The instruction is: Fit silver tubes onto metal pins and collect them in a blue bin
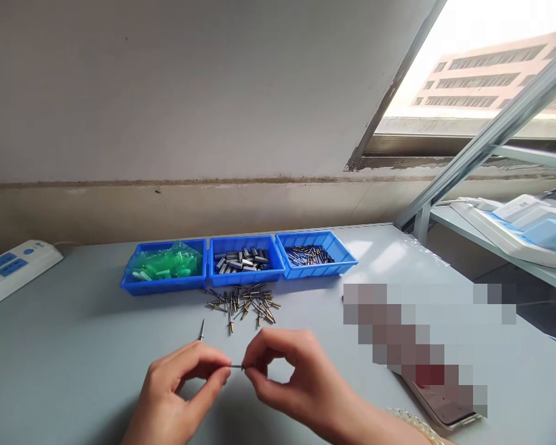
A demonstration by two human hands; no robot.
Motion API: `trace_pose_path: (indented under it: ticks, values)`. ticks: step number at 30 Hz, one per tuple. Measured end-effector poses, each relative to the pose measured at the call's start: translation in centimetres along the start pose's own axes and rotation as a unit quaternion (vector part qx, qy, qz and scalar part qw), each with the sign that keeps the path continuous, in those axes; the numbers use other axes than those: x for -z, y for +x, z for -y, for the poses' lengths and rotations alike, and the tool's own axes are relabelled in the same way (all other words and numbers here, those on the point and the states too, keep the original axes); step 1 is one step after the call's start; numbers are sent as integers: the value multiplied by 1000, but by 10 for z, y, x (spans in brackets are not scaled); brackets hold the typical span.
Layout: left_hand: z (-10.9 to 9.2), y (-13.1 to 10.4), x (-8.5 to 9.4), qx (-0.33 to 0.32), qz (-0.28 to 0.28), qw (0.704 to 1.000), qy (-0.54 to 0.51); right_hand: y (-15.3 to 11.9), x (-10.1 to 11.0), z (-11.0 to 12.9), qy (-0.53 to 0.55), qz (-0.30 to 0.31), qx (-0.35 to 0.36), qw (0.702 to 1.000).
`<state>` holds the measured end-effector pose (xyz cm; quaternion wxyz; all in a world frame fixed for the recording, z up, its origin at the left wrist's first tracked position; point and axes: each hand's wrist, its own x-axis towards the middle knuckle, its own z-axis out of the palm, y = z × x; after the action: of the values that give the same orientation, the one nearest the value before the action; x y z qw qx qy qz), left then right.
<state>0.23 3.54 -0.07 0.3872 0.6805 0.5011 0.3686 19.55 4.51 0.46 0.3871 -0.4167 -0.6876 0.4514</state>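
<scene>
My left hand [180, 386] and my right hand [296, 377] face each other low in the middle, fingertips pinched on the two ends of one thin metal pin [236, 366]. The pin lies level between them; its ends are hidden by the fingers. Just beyond my left hand lies a single rivet-like pin [202, 329]. Farther back is a loose pile of similar pins [245, 303] with brass-coloured ends. Behind the pile, a blue bin [245, 279] holds metal spacers, and the right blue bin [322, 271] holds small dark and brass-coloured pins.
On the left, another blue bin [164, 284] holds green pieces in a clear bag. A power strip [23, 269] lies at the far left of the table [65, 364]. At right are a phone [445, 405], partly blurred out, and a metal frame with a shelf [486, 238].
</scene>
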Motion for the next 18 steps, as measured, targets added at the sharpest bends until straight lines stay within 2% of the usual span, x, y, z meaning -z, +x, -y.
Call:
trace_pose_path:
  ticks: [2, 4, 8, 10, 12, 14, 16, 18]
  values:
    - [-2, 0, -1, 42, 4, 999, -34, 1, -1, 2, 17, -11, 35, 999]
    - [-5, 0, -3, 93, 44, 991, -87, 0, -3, 3, 35, -9, 67, 997]
    - [-11, -1, -10, 186, 120, 956, -193, -5, -10, 1, 29, 16, 132, 991]
    - [-12, -2, -12, 210, 133, 944, -219, -7, -11, -1, 2, 18, 161, 987]
    - [-13, -3, -11, 212, 117, 943, -227, -7, -10, -2, -15, -2, 163, 987]
    - [-15, -3, -9, 208, 58, 951, -220, -5, -6, -2, -7, -28, 121, 992]
    - [-19, -3, -6, 196, -13, 961, -194, -1, -2, -2, 39, -40, 30, 998]
    - [-22, -3, -4, 166, -57, 971, -160, 2, -1, -4, 112, -16, -80, 990]
